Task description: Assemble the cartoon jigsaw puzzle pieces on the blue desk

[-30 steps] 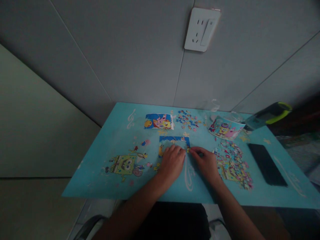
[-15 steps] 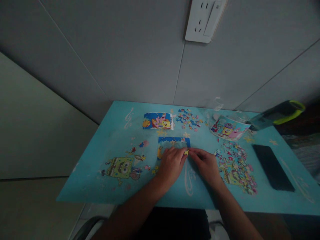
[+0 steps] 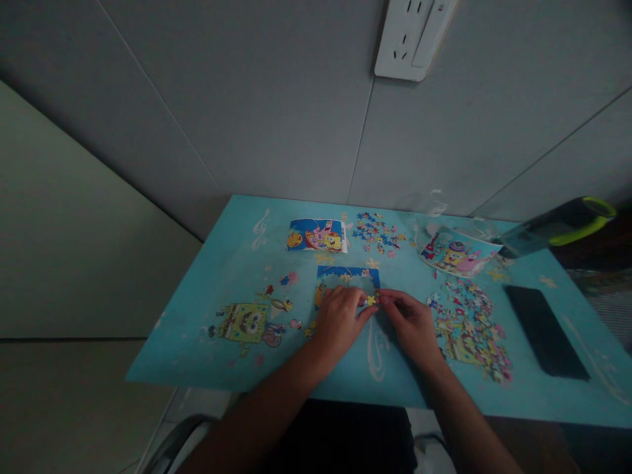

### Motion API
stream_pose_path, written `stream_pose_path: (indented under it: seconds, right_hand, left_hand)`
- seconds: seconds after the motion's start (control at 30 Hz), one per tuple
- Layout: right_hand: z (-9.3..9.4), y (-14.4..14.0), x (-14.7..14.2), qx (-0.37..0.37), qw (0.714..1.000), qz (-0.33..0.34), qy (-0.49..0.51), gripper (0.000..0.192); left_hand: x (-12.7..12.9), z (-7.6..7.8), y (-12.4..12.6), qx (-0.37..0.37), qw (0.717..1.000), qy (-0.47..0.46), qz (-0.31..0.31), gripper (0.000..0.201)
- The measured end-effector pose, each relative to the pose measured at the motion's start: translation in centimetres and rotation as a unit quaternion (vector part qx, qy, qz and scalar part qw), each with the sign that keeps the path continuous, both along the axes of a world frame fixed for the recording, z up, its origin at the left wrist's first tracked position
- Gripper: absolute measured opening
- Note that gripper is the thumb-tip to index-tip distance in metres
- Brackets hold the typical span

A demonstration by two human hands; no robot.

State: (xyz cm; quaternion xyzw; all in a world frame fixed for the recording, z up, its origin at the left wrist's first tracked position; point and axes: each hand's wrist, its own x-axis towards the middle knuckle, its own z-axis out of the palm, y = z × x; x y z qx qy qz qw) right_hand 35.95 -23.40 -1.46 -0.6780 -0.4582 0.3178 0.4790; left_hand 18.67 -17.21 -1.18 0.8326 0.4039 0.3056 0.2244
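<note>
My left hand (image 3: pixel 340 320) lies on a small, partly built blue-edged jigsaw (image 3: pixel 348 275) in the middle of the turquoise table (image 3: pixel 212 283). My right hand (image 3: pixel 413 323) is just to its right. A small yellow puzzle piece (image 3: pixel 370 301) sits between the fingertips of both hands, at the jigsaw's lower right corner. My right fingers pinch it; my left thumb and finger touch it too.
A reference picture card (image 3: pixel 316 235) and a patch of loose blue pieces (image 3: pixel 376 232) lie behind the jigsaw. A big heap of pieces (image 3: pixel 469 326), a printed box (image 3: pixel 458 253), a black phone (image 3: pixel 546 331) and a green-lidded bottle (image 3: pixel 560 224) are to the right.
My right hand has brought the yellow piece left, up against my left fingertips at the jigsaw's corner. The camera has shifted slightly.
</note>
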Motion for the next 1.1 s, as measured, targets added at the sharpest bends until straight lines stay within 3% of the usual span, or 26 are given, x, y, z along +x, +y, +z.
stream_pose_path:
  seconds: [0.67,0.83,0.97,1.1]
  right_hand:
    - [-0.2,-0.4,0.0,0.01,0.999,0.038,-0.013,0.03]
    - [-0.2,-0.6,-0.2,0.002,0.997,0.071,-0.036,0.023]
    - [-0.5,-0.6,-0.6,0.02,0.992,0.09,-0.09,0.022]
    - [-0.5,-0.4,-1.1,0.035,0.976,0.121,-0.177,0.019]
  left_hand:
    - [-0.3,0.2,-0.7,0.026,0.998,0.043,-0.031,0.022]
    - [-1.6,1.6,-4.0,0.049,0.99,0.125,-0.033,0.037]
    - [-4.1,1.6,-7.6,0.051,0.986,0.141,-0.067,0.017]
    - [-7.3,0.9,-8.3,0.082,0.987,0.119,-0.066,0.015]
